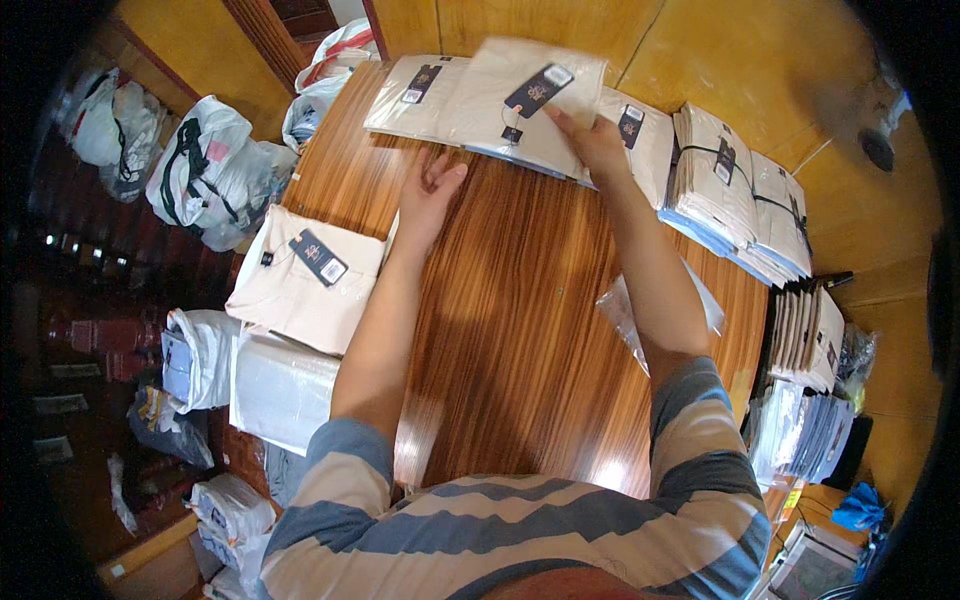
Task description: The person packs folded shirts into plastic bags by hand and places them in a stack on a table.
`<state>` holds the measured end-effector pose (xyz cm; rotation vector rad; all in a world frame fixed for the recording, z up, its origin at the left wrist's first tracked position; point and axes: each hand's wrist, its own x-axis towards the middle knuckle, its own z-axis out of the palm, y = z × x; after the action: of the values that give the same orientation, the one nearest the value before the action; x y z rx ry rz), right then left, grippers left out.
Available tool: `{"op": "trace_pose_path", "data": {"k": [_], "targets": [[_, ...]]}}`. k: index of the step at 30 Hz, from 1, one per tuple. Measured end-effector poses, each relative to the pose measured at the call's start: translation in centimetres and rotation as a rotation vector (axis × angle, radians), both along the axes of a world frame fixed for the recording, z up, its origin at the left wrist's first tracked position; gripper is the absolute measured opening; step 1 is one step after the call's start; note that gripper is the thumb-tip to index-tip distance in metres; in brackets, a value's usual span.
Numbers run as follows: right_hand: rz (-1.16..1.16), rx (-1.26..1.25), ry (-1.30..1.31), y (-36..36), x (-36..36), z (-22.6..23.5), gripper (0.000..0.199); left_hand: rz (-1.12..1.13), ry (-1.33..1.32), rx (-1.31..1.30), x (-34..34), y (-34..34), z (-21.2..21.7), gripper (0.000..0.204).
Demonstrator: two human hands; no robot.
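Note:
At the far side of the wooden table (500, 300), my right hand (598, 148) grips the near right edge of a folded cream garment (490, 85) in clear plastic with a dark hang tag (540, 90). This garment is over a row of similar packs and looks slightly blurred. My left hand (435, 188) is just short of that row, its fingers loosely curled and apart, with nothing in them. Beside my left forearm lies another folded cream garment (320, 255) with a dark tag, on top of a pile.
Tied stacks of folded garments (715, 185) line the far right edge. An empty-looking clear plastic bag (628, 315) lies under my right forearm. White plastic-wrapped packs (285, 390) sit at the left edge. Stuffed bags (205, 165) stand left of the table; wooden panels (740, 50) rise behind.

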<state>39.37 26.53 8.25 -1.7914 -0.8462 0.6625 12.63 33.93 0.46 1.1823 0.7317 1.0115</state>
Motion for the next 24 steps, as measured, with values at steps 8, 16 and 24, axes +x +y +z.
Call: {"op": "trace_pose_path", "data": {"k": [8,16,24], "targets": [[-0.088,0.04,-0.232,-11.0,-5.4,-9.6,0.04,-0.02,-0.039,-0.364,6.2,5.9,-6.1,0.042],[-0.097,-0.05,-0.05,-24.0,-10.8,-11.3,0.024,0.117,-0.066,-0.426,11.6,6.0,-7.1,0.024],[-0.045,0.036,-0.784,-13.9,-4.3,-7.4,0.042,-0.129,0.044,-0.411,11.3,3.7,-6.3,0.033]]}}
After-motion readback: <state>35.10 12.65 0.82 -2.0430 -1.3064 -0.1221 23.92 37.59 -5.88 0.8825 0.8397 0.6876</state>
